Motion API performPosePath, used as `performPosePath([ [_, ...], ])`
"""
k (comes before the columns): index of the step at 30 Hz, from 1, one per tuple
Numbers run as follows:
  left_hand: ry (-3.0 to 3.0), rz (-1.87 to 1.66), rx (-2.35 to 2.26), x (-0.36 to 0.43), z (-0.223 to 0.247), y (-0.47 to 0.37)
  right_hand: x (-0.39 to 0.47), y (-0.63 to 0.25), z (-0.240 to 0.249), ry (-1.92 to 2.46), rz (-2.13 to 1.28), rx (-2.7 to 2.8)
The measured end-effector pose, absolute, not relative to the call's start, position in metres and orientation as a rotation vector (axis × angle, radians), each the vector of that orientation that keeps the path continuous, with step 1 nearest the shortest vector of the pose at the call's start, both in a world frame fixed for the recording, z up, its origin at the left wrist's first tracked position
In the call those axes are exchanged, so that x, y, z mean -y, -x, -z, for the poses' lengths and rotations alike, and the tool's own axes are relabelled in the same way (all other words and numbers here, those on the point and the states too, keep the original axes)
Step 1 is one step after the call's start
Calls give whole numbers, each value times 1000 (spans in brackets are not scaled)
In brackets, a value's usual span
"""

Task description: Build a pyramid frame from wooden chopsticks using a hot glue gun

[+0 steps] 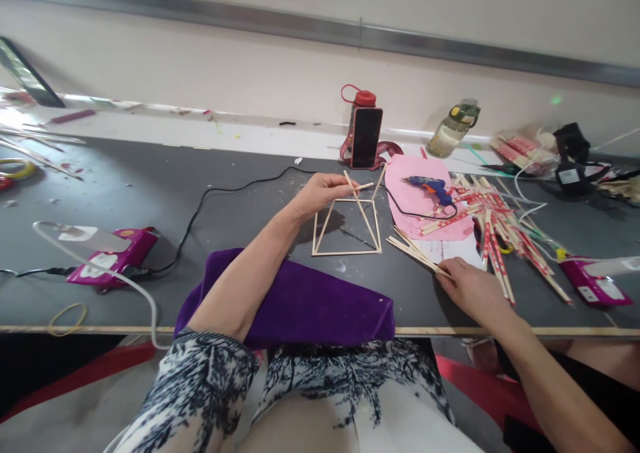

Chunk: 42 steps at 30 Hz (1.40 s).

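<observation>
My left hand (320,193) pinches the upper ends of pale wooden chopsticks on a chopstick frame (346,253). The frame has a four-sided base lying on the table, with sticks slanting up from its corners; one at the back right leans outward, free of my fingers. Exactly which ends sit between my fingertips is partly hidden. To the right, my right hand (475,290) is closed on the near ends of several loose chopsticks (413,253), which point up and left, just above the table. Behind them a blue glue gun (433,188) lies on pink paper (400,173).
Red-wrapped chopsticks (493,240) are heaped at the right. A phone (367,138) leans on a red-capped bottle (365,98); a clear bottle (453,130) tilts nearby. Purple cloth (320,300) lies under my left forearm. A black cord (200,206) crosses the table from a magenta power strip (113,260).
</observation>
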<state>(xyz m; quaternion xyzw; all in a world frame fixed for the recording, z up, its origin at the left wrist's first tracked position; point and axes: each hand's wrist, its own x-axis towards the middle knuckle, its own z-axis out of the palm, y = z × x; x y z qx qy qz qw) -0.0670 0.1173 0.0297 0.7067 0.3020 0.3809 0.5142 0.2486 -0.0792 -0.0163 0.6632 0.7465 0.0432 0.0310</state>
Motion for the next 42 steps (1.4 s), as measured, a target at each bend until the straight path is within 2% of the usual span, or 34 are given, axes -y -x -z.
performPosePath([
  [11,-1684,-913,-736,-116,-32,67,87,-248,17,-1892,-89,-2406],
  [18,-1690,-917,-724,-116,-31,67,83,-243,31,-2073,-172,-2471],
  [31,-1682,-906,-719,-116,-31,67,71,-260,29,-2253,-104,-2511],
  [35,-1676,-915,-722,-117,-30,66,69,-255,27,-2305,105,-2593],
  [38,-1684,-907,-715,-118,-30,67,69,-251,22,-2497,409,-2490],
  [40,-1689,-900,-716,-117,-30,67,68,-248,17,-2683,780,-2327],
  [42,-1691,-893,-727,-117,-32,66,66,-245,11,-2819,1347,-2137],
])
